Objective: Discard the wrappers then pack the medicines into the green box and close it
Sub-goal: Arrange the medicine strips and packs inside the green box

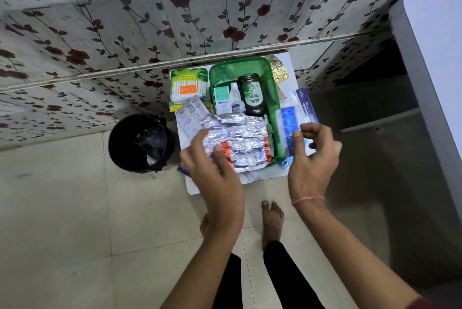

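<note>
The green box (271,88) stands open on a small white table (252,178). Inside it are a dark Dettol bottle (253,94), a small white dropper bottle (235,98) and an Optibex carton (222,99). A stack of silver blister strips (240,138) with orange edges lies over the box's near end, and my left hand (212,158) grips its left side. My right hand (312,153) pinches a blue and white packet (288,123) at the box's right wall. More blister strips (191,114) lie left of the box.
A black bin (141,143) holding crumpled wrappers stands on the floor left of the table. A cotton bud pack (188,86) sits at the back left, a gold blister strip (280,69) at the back right. A floral wall is behind; a white cabinet (435,58) rises on the right.
</note>
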